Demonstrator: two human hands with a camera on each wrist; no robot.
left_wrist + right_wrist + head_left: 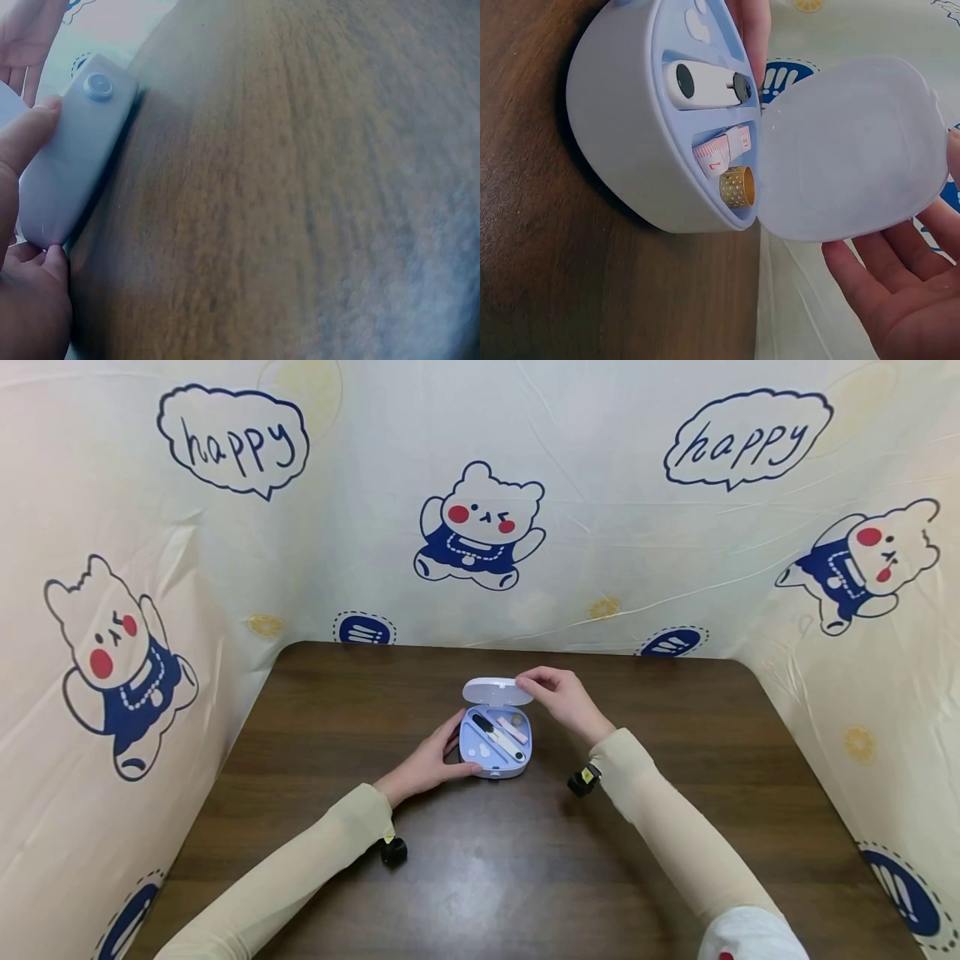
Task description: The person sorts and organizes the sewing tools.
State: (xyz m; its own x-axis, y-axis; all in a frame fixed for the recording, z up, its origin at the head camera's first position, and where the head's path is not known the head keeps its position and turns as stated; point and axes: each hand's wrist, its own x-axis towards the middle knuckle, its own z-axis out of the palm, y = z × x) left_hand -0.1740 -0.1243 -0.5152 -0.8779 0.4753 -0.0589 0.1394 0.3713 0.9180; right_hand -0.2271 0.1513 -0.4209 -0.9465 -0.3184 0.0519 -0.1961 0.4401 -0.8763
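A small pale-blue sewing kit box (501, 772) stands on the table with its hinged, clear lid (855, 142) raised at the back. My left hand (427, 765) holds the box by its left side, the thumb at the front wall near a round button (98, 87). At the lid's right edge, my right hand (564, 697) pinches the rim between thumb and fingers. Inside the box's compartments lie a white and black tool that looks like thread snips (705, 85), a rolled pink and white tape measure (718, 152) and a gold thimble (738, 187).
The dark wooden table (480, 868) reaches around the box on all sides. A pale printed cloth (600, 552) with bears and lettering hangs behind the table and along both sides. Small black cameras (394, 852) sit on both wrists.
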